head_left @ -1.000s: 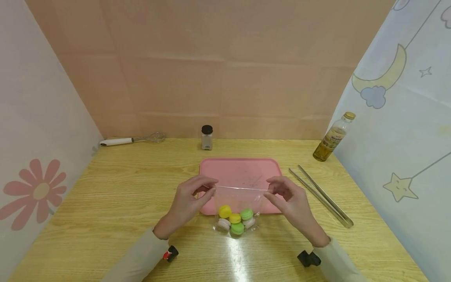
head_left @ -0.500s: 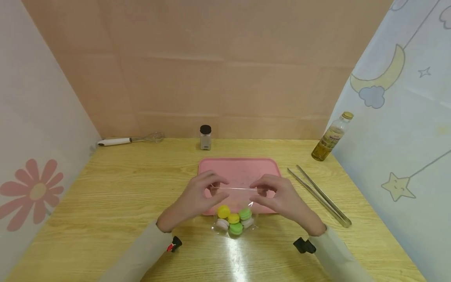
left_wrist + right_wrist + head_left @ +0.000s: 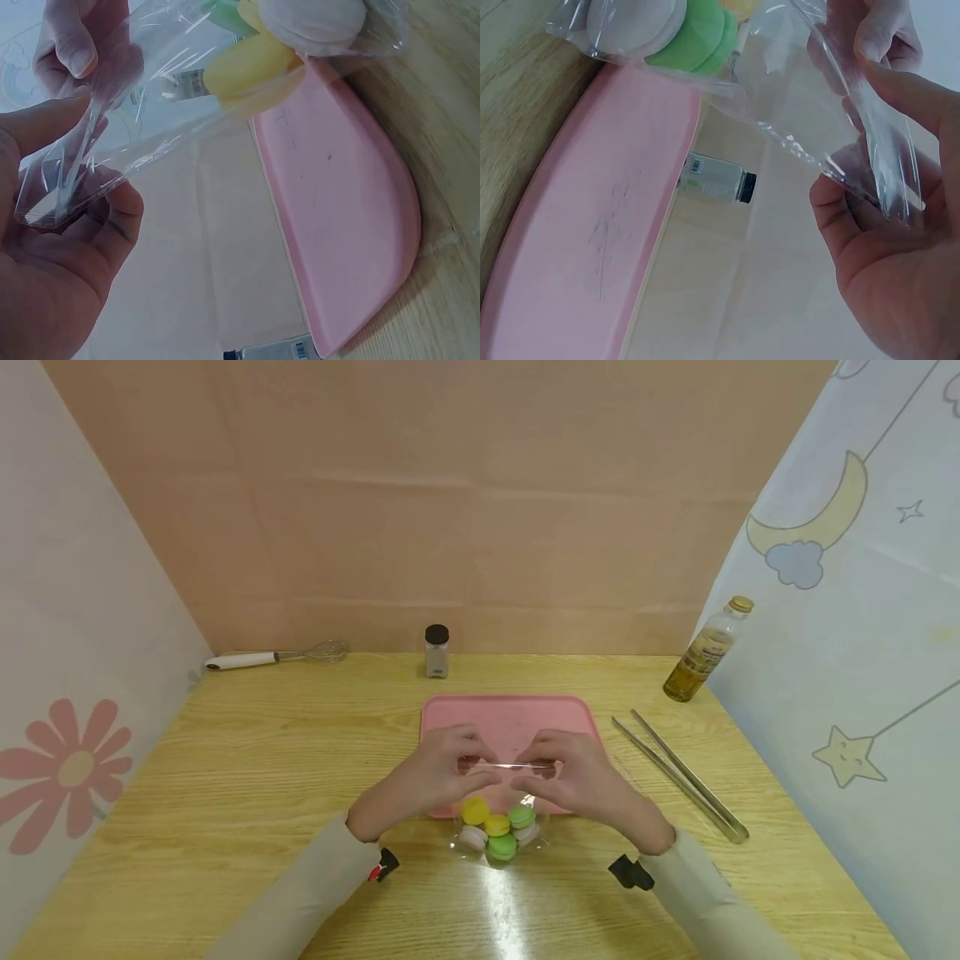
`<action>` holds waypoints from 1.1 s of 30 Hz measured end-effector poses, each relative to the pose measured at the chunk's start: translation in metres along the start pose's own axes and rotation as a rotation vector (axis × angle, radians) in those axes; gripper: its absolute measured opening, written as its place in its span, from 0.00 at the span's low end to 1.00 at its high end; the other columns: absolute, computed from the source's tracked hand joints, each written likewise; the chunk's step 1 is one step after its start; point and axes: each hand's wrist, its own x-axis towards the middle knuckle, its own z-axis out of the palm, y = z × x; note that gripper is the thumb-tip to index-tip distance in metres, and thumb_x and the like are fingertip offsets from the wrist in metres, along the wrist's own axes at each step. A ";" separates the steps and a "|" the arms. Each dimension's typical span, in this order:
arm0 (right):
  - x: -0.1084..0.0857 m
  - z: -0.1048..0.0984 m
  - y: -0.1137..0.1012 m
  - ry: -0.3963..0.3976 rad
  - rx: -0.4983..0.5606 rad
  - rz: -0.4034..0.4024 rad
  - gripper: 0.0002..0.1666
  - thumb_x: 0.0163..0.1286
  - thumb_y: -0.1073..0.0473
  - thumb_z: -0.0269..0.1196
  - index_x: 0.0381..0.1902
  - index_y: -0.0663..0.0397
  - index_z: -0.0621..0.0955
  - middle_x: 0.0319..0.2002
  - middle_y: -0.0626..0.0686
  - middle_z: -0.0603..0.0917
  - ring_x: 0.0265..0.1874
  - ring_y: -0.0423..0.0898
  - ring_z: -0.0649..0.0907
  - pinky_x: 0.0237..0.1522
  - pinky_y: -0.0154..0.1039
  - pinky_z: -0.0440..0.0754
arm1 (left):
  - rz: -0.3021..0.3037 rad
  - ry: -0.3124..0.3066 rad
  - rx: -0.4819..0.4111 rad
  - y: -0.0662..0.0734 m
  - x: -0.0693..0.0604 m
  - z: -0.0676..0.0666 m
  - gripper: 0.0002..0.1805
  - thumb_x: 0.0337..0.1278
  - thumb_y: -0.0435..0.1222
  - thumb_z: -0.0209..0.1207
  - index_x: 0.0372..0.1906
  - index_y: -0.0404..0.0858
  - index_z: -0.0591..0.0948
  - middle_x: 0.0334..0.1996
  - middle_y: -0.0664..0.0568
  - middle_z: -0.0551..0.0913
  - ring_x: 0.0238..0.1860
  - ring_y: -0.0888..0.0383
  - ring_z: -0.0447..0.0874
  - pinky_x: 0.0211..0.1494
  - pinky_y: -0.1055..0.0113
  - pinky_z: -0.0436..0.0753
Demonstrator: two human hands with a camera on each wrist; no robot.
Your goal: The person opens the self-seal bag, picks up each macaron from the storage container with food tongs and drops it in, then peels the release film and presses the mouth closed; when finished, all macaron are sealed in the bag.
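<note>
A clear plastic bag with macarons in its lower part hangs between the hands, in front of a pink tray. Yellow, green and pale macarons show through the film. My left hand holds the left part of the bag's top edge between thumb and curled fingers. From the other side, my right hand holds the same edge in a like way. The two thumbs point towards each other with a small gap. In both wrist views the folded top film lies between thumb and fingers.
Metal tongs lie right of the tray, and an oil bottle stands at the back right. Behind the tray is a small black-capped jar. A whisk lies at the back left, close to the wall.
Both hands have moved inward along the bag's top edge, so the stretch of edge between them is shorter. The macarons have hardly shifted.
</note>
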 end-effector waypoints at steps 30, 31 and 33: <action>-0.028 -0.020 0.011 0.054 0.010 0.015 0.10 0.62 0.62 0.75 0.28 0.39 0.86 0.24 0.35 0.77 0.22 0.36 0.72 0.25 0.32 0.71 | -0.041 0.006 0.013 -0.011 -0.022 -0.026 0.02 0.58 0.37 0.72 0.32 0.43 0.91 0.28 0.65 0.79 0.27 0.65 0.72 0.30 0.70 0.75; -0.029 -0.021 0.011 0.054 0.010 0.018 0.10 0.63 0.61 0.74 0.27 0.39 0.86 0.24 0.35 0.77 0.23 0.36 0.72 0.25 0.33 0.71 | -0.036 0.005 0.016 -0.010 -0.023 -0.027 0.02 0.58 0.36 0.72 0.33 0.42 0.92 0.28 0.65 0.80 0.27 0.65 0.72 0.31 0.70 0.76; -0.032 -0.022 0.010 0.052 0.008 0.031 0.10 0.63 0.60 0.74 0.27 0.39 0.86 0.24 0.35 0.77 0.23 0.36 0.72 0.24 0.34 0.72 | -0.027 0.003 0.021 -0.009 -0.024 -0.028 0.02 0.58 0.36 0.72 0.33 0.42 0.92 0.29 0.65 0.81 0.28 0.65 0.73 0.31 0.70 0.76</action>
